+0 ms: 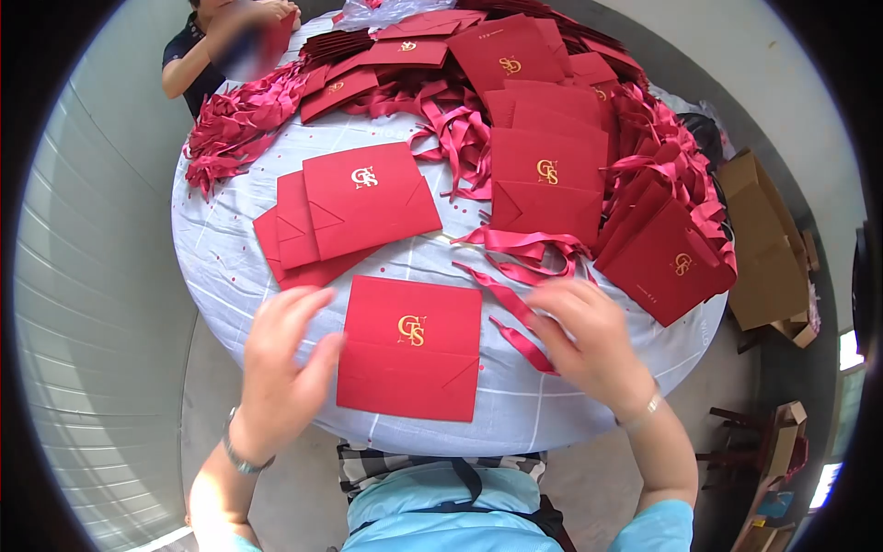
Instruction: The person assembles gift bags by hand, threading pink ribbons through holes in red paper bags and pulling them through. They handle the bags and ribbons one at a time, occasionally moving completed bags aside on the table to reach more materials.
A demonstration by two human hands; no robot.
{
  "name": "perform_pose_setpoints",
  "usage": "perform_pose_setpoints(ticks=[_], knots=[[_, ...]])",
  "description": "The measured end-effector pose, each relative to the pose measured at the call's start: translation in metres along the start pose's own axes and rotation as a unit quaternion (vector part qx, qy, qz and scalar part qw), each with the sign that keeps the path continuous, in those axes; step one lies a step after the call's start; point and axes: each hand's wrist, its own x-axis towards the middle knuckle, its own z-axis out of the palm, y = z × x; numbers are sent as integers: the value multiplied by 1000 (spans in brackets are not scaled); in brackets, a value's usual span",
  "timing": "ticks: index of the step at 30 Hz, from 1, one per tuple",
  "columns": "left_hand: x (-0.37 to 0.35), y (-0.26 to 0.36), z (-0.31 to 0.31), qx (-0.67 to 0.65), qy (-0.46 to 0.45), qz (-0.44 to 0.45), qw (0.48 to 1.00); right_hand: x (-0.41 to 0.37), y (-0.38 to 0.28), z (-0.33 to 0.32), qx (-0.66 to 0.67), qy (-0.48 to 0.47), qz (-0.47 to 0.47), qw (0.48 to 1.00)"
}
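A flat red paper gift bag (405, 373) with a gold monogram lies in front of me near the table's edge. My left hand (290, 359) is beside its left edge, thumb and fingers apart, holding nothing. To the right of the bag, my right hand (584, 336) has its fingers closed on a red ribbon (522, 344); its fingertips are partly hidden. More loose ribbons (529, 244) lie just beyond that hand. Several overlapped flat bags (372, 202) lie behind the front bag, with another stack (549, 189) to their right.
A round table with a white cloth (221, 258) bears heaped ribbons (244, 129) and piles of bags (510, 60). More bags (667, 248) fan out at right. Across the table, a person (207, 55) handles something red. An open cardboard box (763, 244) stands right of the table.
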Motion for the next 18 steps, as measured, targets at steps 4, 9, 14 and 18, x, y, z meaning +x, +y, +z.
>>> perform_pose_setpoints(ticks=[4, 9, 14, 18], knots=[[43, 8, 41, 21, -111, 118, 987, 48, 5, 50, -97, -114, 50, 988], [53, 13, 71, 94, -203, 131, 966, 59, 9, 58, -143, -142, 116, 973], [57, 11, 63, 50, -164, 95, 981, 41, 7, 45, -12, -39, 114, 993], [67, 11, 46, -32, -200, 2, 979, 36, -22, 32, 169, -36, 224, 959]])
